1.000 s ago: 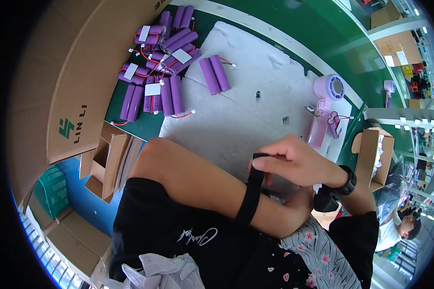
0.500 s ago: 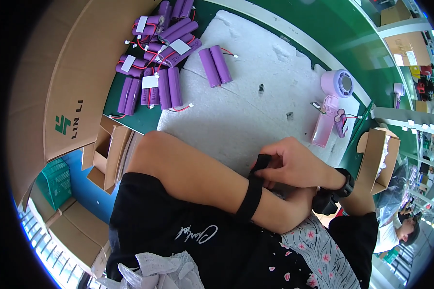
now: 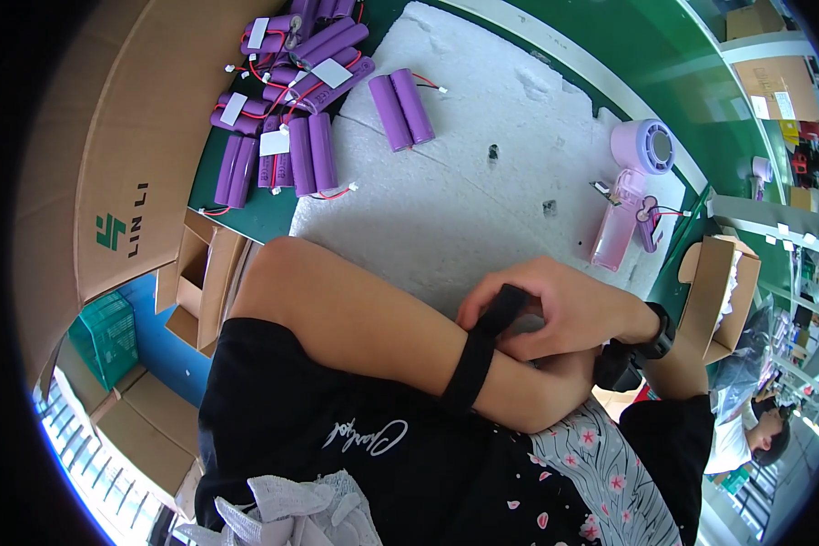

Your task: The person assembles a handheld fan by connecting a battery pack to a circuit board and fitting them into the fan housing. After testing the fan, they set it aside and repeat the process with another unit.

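My right hand (image 3: 564, 296) pinches the raised end of a black strap (image 3: 470, 369) that lies around my left forearm. The strap's free part stands up between thumb and fingers. My left hand (image 3: 571, 366) is bent in under the right hand and wrist, its fingers hidden. On my right wrist sits a black band with a small black box-shaped device (image 3: 619, 366). Beyond the hands, two joined purple battery cells (image 3: 401, 109) with a red lead lie on a white foam board (image 3: 455, 196). A lavender handheld fan (image 3: 642, 147) with an opened pink handle (image 3: 615, 227) rests at the board's right.
Several purple battery packs (image 3: 318, 150) with wires are heaped at the far left. A tall cardboard box (image 3: 118, 136) stands left of them. By the handle lies a small wired purple part (image 3: 647, 226). An open carton (image 3: 714, 296) is at right; another person (image 3: 764, 432) is behind it.
The fingers of my right hand have shifted along the strap, and its free end now stands higher and more to the right. The view has shifted slightly.
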{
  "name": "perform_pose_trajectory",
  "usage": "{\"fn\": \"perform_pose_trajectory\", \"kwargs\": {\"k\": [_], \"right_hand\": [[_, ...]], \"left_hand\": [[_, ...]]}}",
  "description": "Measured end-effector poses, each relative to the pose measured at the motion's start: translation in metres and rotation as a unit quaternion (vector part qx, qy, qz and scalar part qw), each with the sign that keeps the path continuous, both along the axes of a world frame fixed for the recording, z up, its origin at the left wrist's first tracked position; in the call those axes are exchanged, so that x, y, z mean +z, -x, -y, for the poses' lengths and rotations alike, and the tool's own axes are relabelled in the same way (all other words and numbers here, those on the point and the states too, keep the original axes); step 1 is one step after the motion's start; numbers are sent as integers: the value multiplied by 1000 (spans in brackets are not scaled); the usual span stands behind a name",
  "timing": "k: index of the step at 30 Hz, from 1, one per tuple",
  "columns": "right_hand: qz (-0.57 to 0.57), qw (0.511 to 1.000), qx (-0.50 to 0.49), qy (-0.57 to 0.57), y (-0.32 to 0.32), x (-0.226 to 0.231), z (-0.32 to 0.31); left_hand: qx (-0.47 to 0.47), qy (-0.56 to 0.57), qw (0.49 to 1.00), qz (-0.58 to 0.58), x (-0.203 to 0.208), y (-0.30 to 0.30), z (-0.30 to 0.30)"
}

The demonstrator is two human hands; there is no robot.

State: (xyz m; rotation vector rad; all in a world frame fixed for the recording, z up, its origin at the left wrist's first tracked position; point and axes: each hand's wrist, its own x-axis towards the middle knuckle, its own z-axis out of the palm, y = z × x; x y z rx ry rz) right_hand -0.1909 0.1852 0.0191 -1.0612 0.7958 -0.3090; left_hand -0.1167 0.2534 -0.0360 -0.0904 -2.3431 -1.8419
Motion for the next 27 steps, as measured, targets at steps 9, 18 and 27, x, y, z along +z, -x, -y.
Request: {"fn": "perform_pose_trajectory", "kwargs": {"k": [9, 18, 27], "right_hand": [[-41, 980, -14, 195, 4, -4, -4], [-51, 967, -37, 249, 27, -7, -7], [-78, 956, -10, 282, 23, -8, 12]], "left_hand": [[-63, 109, 987, -102, -3, -29, 36], [-154, 51, 982, -100, 8, 2, 36], [-175, -38, 984, -3, 8, 8, 31]]}}
